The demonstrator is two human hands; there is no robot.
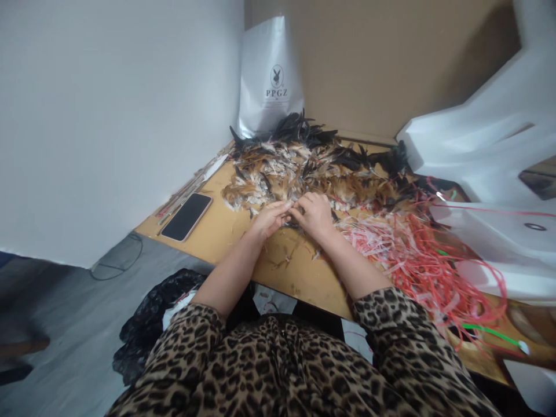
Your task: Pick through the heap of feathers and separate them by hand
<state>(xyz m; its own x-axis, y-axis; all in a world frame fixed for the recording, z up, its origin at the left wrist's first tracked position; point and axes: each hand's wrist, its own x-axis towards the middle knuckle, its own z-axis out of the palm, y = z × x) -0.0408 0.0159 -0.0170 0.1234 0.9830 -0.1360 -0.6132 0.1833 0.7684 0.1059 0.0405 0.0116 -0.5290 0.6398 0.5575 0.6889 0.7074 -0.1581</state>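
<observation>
A wooden table (226, 234) carries a wide heap of brown, white and black feathers (304, 168) along its far side, with a tangle of red and pink strips (417, 260) to the right. A black phone (186, 216) lies at the left edge. At the heap's near edge, the left hand (270, 219) and right hand (313, 214) meet, fingertips pinching a small feather; the grip is partly hidden.

I sit in a small makeshift craft workshop: my wooden table (226, 234) is heaped with brown and black feathers (304, 165) and tangled red plastic strips (417, 260), a cardboard sheet (369, 63) and white foam blocks (486, 133) propped behind.
</observation>
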